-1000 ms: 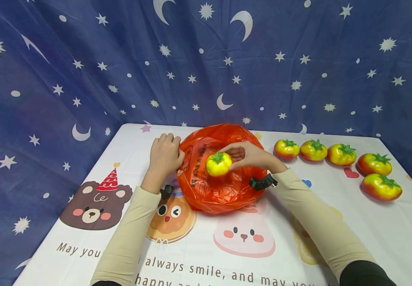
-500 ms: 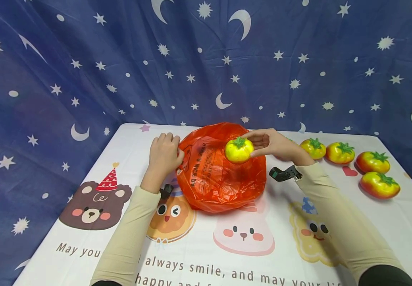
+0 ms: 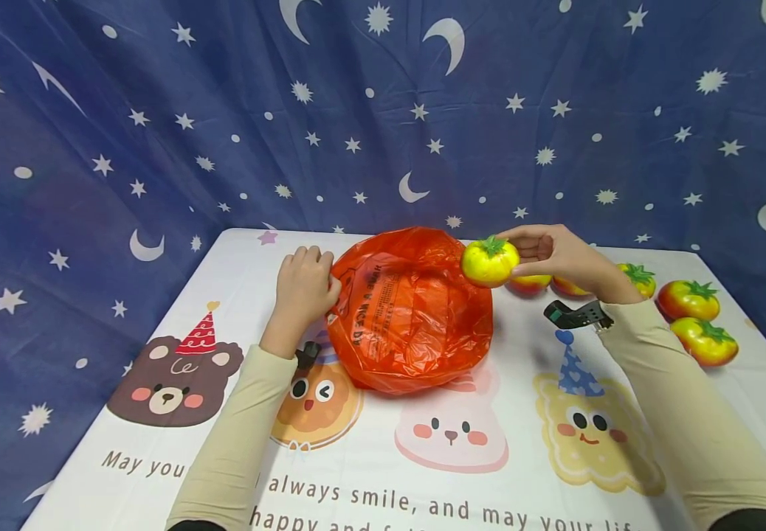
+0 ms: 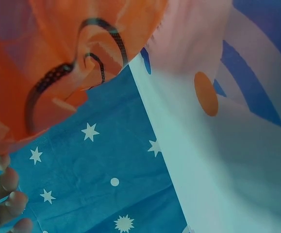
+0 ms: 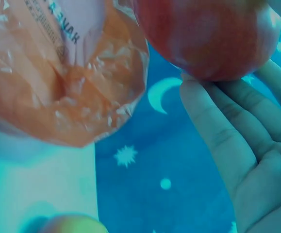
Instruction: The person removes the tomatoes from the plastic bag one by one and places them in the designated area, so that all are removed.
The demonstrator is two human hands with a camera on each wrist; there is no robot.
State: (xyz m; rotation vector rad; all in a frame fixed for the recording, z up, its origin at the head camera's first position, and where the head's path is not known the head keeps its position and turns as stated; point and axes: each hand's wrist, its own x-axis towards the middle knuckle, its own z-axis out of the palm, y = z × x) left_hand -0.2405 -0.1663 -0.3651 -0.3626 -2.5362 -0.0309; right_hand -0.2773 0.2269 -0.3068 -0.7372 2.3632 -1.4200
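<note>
A red plastic bag (image 3: 423,324) with black print stands on the table, its mouth wide and facing up. My left hand (image 3: 305,286), fingers curled, grips the bag's left rim; its fingertips (image 4: 11,201) show below the orange-looking plastic in the left wrist view. Above the bag's right rim, my right hand (image 3: 565,258) pinches a yellow tomato (image 3: 490,264) with a green leafy top between thumb and fingers. From the right wrist view, that tomato (image 5: 208,39) looks red underneath and sits at the fingertips, apart from the bag. No tomato is visible inside the bag.
Several more yellow-red tomatoes (image 3: 688,300) lie along the table's right side, some partly hidden behind the right hand. A white cloth (image 3: 356,479) with cartoon prints covers the table. Behind it hangs a blue curtain (image 3: 343,96) with moons and stars.
My right hand has carried the tomato from over the bag's middle up and to the right, to its right rim. The left hand still grips the bag in the same place.
</note>
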